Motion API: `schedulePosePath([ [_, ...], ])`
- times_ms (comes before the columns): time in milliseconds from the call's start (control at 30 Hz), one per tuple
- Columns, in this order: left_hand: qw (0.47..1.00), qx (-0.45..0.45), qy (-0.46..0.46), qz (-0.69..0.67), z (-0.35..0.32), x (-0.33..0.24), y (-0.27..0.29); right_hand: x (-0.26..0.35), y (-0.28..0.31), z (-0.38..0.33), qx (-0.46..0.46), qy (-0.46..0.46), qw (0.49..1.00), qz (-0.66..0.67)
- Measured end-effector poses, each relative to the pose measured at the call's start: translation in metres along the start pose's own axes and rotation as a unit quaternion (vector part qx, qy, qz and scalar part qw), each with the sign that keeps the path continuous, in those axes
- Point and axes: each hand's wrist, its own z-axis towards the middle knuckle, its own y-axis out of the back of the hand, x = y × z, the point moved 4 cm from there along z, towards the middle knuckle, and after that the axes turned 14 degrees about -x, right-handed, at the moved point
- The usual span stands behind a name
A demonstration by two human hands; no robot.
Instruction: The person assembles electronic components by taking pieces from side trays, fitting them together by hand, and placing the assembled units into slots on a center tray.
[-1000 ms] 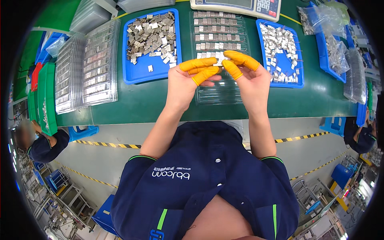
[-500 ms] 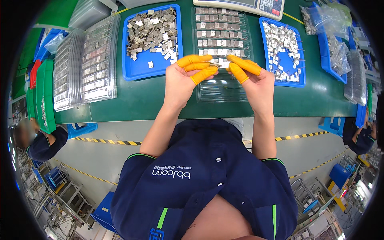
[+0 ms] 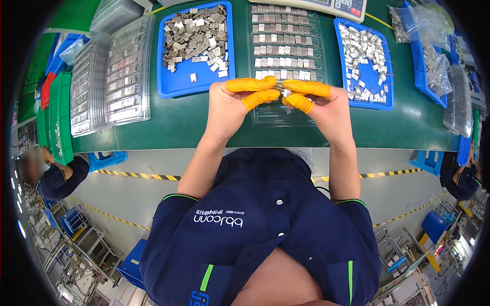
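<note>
left hand (image 3: 227, 107) and right hand (image 3: 329, 109) meeting above the green desk (image 3: 173, 130), fingertips facing each other. orange finger cots (image 3: 252, 84) covering thumb and forefinger of both hands. left fingers (image 3: 260, 97) nearly closed, pinching toward the centre. right fingers (image 3: 301, 103) likewise nearly closed. small pale metal part (image 3: 285, 94) sitting between the two sets of fingertips, pinched from both sides; exact contact of each fingertip too small to tell. remaining fingers of both hands curling into the palms.

part being held directly over the clear plastic tray (image 3: 286, 116) lying on the desk in front of the person. upper rows of that tray holding small square metal pieces (image 3: 283, 48); the lower rows beneath the hands looking bare.

blue bin (image 3: 171, 89) lying to the left of the clear tray, holding a loose pile of grey metal plates (image 3: 196, 33). second blue bin (image 3: 388, 97) lying to the right, holding smaller pale parts (image 3: 362, 56). stacked clear trays (image 3: 109, 76) lying further left, filled with rows of parts. weighing scale (image 3: 337, 7) standing at the far edge. plastic bags (image 3: 429, 46) lying at the far right.

other people's sleeves (image 3: 64, 176) showing at the left and right rims, well apart from the hands.
</note>
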Motion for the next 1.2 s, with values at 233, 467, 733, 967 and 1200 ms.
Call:
schedulePosePath([
  [233,0.989,0.072,0.112,-0.064,-0.007,0.006,-0.010,-0.009,0.007,-0.001,0.046,-0.054,0.996,0.044],
  [467,0.994,0.019,0.088,-0.056,-0.001,0.018,-0.010,-0.008,0.001,-0.001,-0.031,0.083,0.996,-0.015],
  [733,0.996,-0.091,-0.006,0.021,0.010,0.002,0.023,-0.002,0.001,-0.006,-0.155,0.363,0.837,-0.379],
  [967,0.970,-0.201,-0.077,0.114,0.008,-0.004,0.077,-0.011,-0.020,-0.006,-0.105,0.489,0.719,-0.483],
  [1200,0.922,-0.279,-0.123,0.238,0.009,0.001,0.119,-0.013,-0.024,0.003,-0.049,0.488,0.723,-0.486],
])
